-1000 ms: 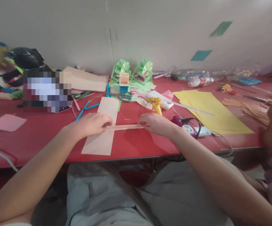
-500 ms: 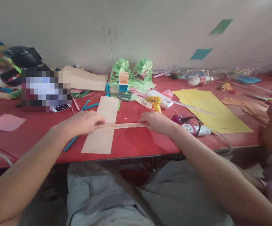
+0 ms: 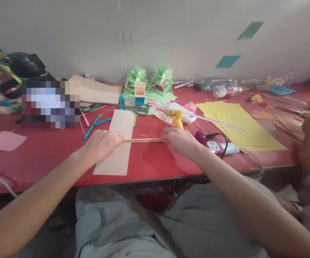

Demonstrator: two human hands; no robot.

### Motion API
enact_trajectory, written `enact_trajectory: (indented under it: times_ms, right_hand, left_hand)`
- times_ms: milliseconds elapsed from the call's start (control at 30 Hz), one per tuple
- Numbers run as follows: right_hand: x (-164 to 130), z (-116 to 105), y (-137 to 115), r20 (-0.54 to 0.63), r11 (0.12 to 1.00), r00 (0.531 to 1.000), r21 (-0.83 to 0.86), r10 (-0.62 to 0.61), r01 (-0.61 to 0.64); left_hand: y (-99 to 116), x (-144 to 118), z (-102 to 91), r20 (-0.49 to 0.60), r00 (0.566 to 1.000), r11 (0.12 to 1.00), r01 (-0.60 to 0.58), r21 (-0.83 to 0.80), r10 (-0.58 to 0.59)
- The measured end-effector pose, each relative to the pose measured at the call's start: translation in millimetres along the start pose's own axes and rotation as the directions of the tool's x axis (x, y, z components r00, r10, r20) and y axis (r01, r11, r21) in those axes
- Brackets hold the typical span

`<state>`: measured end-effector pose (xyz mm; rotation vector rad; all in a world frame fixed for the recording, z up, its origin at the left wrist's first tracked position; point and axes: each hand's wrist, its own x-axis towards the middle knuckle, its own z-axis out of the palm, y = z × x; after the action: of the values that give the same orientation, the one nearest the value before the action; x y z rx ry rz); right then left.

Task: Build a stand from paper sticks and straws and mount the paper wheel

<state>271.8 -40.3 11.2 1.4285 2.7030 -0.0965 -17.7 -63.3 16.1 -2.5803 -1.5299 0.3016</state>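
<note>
Nearest the viewer, both bare forearms reach forward over a grey-clad lap to the red table (image 3: pixel 37 157), where the left hand (image 3: pixel 102 143) and the right hand (image 3: pixel 179 140) each pinch an end of a narrow rolled tan paper strip (image 3: pixel 143 140), fingers curled tight around it, knuckles up. That strip lies crosswise, level, over the upper part of a long tan paper sheet (image 3: pixel 119 143) flat on the table. Farther back sit a yellow glue gun (image 3: pixel 177 117), a purple power strip (image 3: pixel 211 143), yellow card sheets (image 3: pixel 241 123), grey scissors (image 3: pixel 141 109) and green folded paper models (image 3: pixel 155 80) by the wall.
</note>
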Motion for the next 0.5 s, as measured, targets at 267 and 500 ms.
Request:
enact_trajectory:
  times_ms: [267,500]
  right_hand:
    - [-11,8,-19,0.004,0.988,0.997,-0.132,0.083,-0.082]
    - [-19,28,-51,-0.088,0.959,0.978,-0.199,0.188,-0.202]
  left_hand:
    - [26,-16,7.6,0.023,0.995,0.991,0.094,0.097,-0.097]
    - [69,-24,11.2,-0.084,0.969,0.972,0.235,0.012,-0.233]
